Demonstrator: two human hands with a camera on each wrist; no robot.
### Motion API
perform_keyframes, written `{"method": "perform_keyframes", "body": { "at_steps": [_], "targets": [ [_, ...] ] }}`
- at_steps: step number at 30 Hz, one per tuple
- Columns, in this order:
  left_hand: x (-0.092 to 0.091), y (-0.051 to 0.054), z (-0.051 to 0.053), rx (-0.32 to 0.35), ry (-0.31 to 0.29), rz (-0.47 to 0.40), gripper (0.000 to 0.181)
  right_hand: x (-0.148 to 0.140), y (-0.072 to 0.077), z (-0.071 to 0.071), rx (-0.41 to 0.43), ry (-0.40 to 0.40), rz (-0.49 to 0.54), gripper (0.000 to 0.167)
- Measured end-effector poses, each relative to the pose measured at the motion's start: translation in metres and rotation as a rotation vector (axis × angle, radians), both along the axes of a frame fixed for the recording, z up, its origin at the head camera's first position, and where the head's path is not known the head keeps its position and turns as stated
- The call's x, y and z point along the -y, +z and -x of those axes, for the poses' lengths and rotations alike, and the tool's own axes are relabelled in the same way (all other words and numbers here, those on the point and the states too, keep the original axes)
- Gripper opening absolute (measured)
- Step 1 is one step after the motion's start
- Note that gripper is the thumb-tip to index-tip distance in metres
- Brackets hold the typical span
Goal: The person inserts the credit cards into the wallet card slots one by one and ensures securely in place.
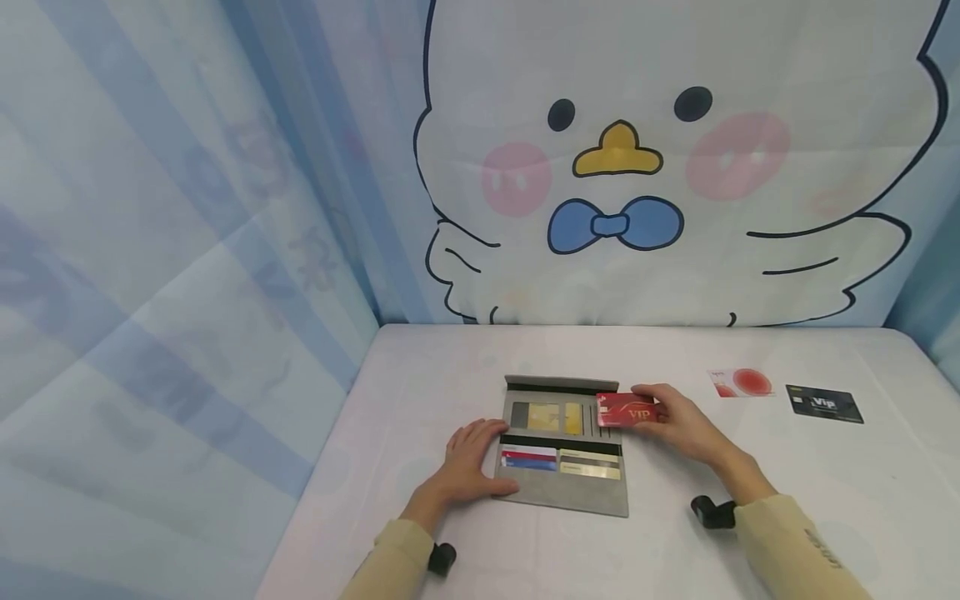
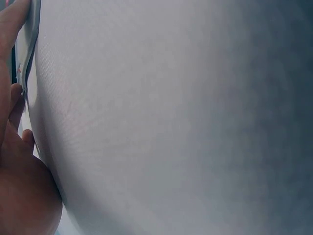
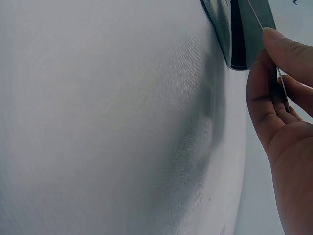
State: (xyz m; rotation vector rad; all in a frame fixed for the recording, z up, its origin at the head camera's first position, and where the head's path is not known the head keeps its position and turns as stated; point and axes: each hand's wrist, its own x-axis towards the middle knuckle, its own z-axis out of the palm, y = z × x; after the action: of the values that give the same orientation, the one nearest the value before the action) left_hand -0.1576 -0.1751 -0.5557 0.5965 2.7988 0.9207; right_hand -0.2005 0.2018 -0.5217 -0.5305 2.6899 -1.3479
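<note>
A grey card wallet (image 1: 558, 497) lies unfolded on the white table. Cards fill its lower slots, among them a blue-edged card (image 1: 528, 463) and a pale gold card (image 1: 590, 471); yellow pieces show in the upper panel. My left hand (image 1: 471, 467) rests along the wallet's left edge, thumb and fingers spread. With thumb and fingers, my right hand (image 1: 682, 421) pinches the right end of a red VIP card (image 1: 624, 410), whose left part overlaps the upper panel's right side. In the right wrist view, the card is seen edge-on in the right hand (image 3: 281, 103).
To the right on the table (image 1: 787, 467) lie a white card with a red circle (image 1: 750, 382) and a black VIP card (image 1: 825, 403). A curtain with a cartoon bird (image 1: 622, 275) hangs behind the table, and a blue-and-white curtain (image 1: 187, 292) is at the left.
</note>
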Motion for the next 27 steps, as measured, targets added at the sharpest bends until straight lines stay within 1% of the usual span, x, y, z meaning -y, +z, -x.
{"method": "perform_keyframes", "body": {
  "at_steps": [9,14,22,27],
  "targets": [
    [-0.002,0.003,-0.001,-0.012,-0.002,0.01,0.086,0.006,-0.001,0.002,-0.021,0.016,-0.012,0.06],
    [-0.002,0.004,-0.001,-0.019,-0.005,0.0,0.085,0.01,-0.001,0.002,0.0,0.024,-0.017,0.061],
    [-0.001,0.002,-0.001,0.007,0.007,0.021,0.085,0.016,-0.002,0.003,0.041,0.047,-0.041,0.063],
    [-0.001,0.002,0.0,0.008,0.013,0.015,0.085,0.017,-0.003,0.005,0.027,0.068,-0.086,0.061]
  ]
}}
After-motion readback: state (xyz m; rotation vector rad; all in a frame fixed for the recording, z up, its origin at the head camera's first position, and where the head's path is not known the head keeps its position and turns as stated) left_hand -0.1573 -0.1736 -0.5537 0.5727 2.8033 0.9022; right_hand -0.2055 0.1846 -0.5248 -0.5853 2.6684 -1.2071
